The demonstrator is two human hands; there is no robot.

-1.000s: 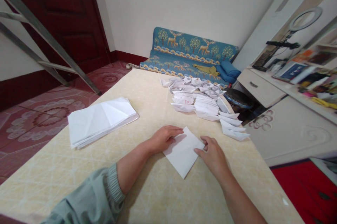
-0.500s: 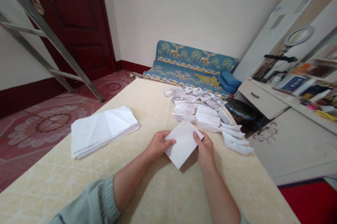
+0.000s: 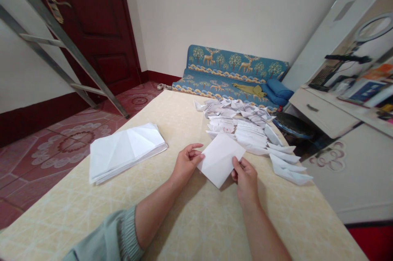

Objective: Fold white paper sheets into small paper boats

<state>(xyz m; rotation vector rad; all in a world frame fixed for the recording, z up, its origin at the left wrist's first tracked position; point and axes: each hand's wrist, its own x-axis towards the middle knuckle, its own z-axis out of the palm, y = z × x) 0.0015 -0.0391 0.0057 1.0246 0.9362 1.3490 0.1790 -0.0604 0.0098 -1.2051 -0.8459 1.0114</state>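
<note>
One folded white sheet of paper (image 3: 220,159) sits diamond-wise near the middle of the tabletop's near half, its long axis running almost straight away from the person and leaning slightly right. One corner points down toward the person, and the opposite corner points toward the far edge. The left hand (image 3: 186,165), at the end of a pale green sleeve (image 3: 113,236), is half curled, its fingertips (image 3: 199,156) at the sheet's left edge; whether they grip it cannot be told. The right hand (image 3: 244,181) is closed on the lower right edge, pinching it between thumb and fingers. Whether the sheet touches the surface cannot be told.

The cream tabletop (image 3: 190,228) has a faint crackle pattern. Left of the hands, near the left edge, lies a thick stack of folded white paper (image 3: 125,152). Behind it, an aluminium ladder (image 3: 58,44) leans before a dark red door (image 3: 89,28), above a red patterned floor (image 3: 61,150). Right of the sheet, along the far right edge, spreads a pile of folded paper boats (image 3: 236,126), some printed. Beyond the tabletop lies a blue deer-patterned cushion (image 3: 236,64). Further right stand a dark round stool (image 3: 293,126), a white desk drawer (image 3: 319,111) and a ring light (image 3: 374,28).
</note>
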